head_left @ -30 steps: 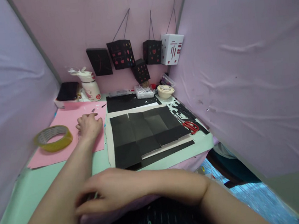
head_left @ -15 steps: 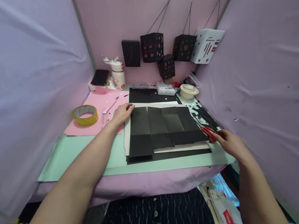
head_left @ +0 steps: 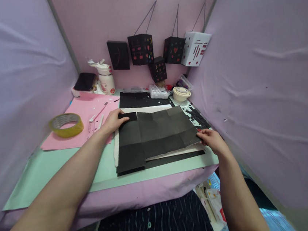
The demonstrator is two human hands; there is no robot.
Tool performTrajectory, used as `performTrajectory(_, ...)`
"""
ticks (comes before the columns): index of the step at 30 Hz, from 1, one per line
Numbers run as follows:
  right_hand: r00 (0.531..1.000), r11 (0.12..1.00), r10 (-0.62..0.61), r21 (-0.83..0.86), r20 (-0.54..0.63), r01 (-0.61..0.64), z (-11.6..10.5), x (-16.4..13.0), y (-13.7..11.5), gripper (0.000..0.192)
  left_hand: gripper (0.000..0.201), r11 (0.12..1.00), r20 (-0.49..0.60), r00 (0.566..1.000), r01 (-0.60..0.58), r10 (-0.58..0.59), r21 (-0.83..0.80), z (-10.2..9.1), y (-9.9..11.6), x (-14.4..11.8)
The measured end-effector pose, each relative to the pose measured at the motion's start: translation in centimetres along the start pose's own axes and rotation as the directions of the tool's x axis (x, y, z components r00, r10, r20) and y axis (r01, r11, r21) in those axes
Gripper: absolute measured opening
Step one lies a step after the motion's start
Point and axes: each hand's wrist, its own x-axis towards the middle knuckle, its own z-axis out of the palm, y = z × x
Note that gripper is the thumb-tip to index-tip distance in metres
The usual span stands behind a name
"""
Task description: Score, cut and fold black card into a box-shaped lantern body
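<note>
A creased sheet of black paper [head_left: 160, 127], with a cut along its lower left fold, lies over white sheets [head_left: 187, 149] and another black sheet [head_left: 175, 160]. My left hand [head_left: 115, 121] grips its upper left corner, thumb on top. At the lower right corner my right hand [head_left: 210, 139] pinches the edge between thumb and fingers, and that side is slightly raised. Just behind my right fingertips a bit of the red scissors [head_left: 199, 130] shows; the rest is hidden.
Left on pink paper [head_left: 55, 142] are a yellow tape roll [head_left: 66, 130] and a craft knife [head_left: 98, 112]. At the back stand a bottle [head_left: 107, 83], a case of pens [head_left: 159, 91] and a cream tape roll [head_left: 181, 94]. Paper lanterns [head_left: 141, 50] hang on the wall; black scraps [head_left: 195, 115] lie right.
My right hand has let go of the red scissors and taken the black paper's right corner, lifting it a little. My left thumb now lies over the left corner. The view has shifted right.
</note>
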Motion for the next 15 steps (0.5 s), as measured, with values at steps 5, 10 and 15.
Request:
performTrajectory(5,0.999,0.976,-0.032,0.216,-0.017,0.035,0.3,-0.3,-0.5,0.044,0.033,0.873,-0.176,0.975,0.035,-0.137,-0.486,-0.7,0.5,0.5)
performTrajectory(10,0.998,0.949,-0.056,0.31,0.0,0.053,1.0,-0.5,-1.1,0.046,0.044,0.668,-0.185,0.954,0.022,-0.237,-0.744,-0.8,0.1,1.1)
performTrajectory(15,0.996,0.942,-0.086,0.326,0.027,0.072,1.0,-1.0,-1.7,0.044,0.044,0.68,-0.223,0.939,0.015,-0.262,-0.733,-0.9,0.0,1.1)
